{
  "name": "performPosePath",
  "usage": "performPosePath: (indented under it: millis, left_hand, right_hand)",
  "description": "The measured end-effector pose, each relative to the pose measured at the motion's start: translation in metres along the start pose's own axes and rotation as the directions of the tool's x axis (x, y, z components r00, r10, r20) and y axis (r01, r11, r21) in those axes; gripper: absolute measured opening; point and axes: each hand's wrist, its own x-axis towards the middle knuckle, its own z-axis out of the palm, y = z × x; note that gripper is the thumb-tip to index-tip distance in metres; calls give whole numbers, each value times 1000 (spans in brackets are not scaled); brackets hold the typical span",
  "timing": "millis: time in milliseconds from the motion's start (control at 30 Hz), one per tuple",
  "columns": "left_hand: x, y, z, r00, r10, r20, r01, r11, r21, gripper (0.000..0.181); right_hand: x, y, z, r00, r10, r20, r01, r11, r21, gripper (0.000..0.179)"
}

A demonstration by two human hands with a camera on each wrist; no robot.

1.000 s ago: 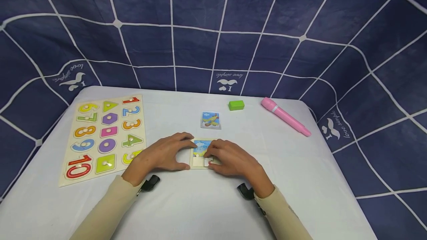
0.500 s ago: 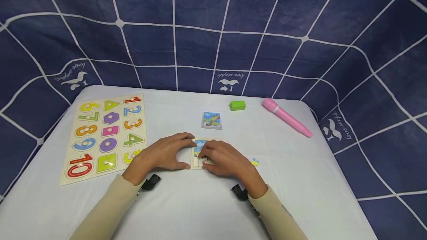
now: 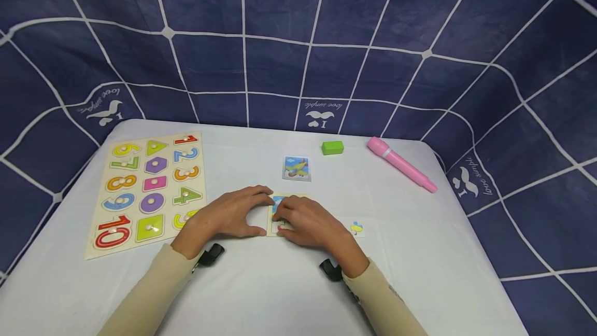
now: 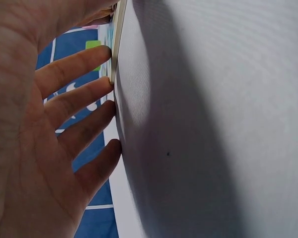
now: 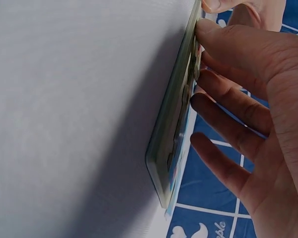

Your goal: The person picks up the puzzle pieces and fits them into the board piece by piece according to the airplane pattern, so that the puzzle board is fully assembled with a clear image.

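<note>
A small wooden jigsaw board (image 3: 269,226) with a blue-sky picture lies in front of me, largely covered by my right hand. My left hand (image 3: 227,214) rests along its left side, thumb at the near corner and fingertips at the left edge. In the left wrist view, the left fingers (image 4: 84,94) are spread and nearly straight. Between thumb and index finger, my right hand (image 3: 310,220) pinches a pale puzzle piece (image 3: 275,227) at the board's near left part. The right wrist view shows the other right fingers (image 5: 228,109) extended along the board's top.
A loose puzzle piece (image 3: 357,228) with yellow on it lies right of my right wrist. Behind the board sits an airplane picture card (image 3: 296,168), then a green block (image 3: 332,148). A pink marker-shaped tube (image 3: 403,165) lies back right; a number-and-shape peg board (image 3: 146,193) fills the left.
My right hand has slid left over the board with its pinched piece. The loose piece beside the right wrist has come into view. The left hand has kept its place.
</note>
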Motion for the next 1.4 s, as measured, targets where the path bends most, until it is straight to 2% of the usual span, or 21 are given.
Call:
performPosePath:
  millis: [300,600,967,1200,1400]
  left_hand:
    - [0,-2,-1,1000,6,1,-6,1000,-18,64]
    - [3,6,3,998,-56,-17,56,998,-8,60]
    - [8,21,13,984,-79,-160,91,994,66,51]
    - [11,25,16,980,-118,-160,131,989,68,52]
    - [10,22,15,982,-102,-161,111,993,48,54]
  right_hand:
    - [0,1,1,1000,1,1,-1,1000,14,25]
    - [-8,8,-6,1000,23,-18,-23,1000,17,26]
    - [-39,32,-18,992,122,-32,-121,992,42,28]
    - [-63,43,-27,980,197,-30,-194,978,71,30]
    - [-81,52,-30,969,241,-47,-237,968,88,29]
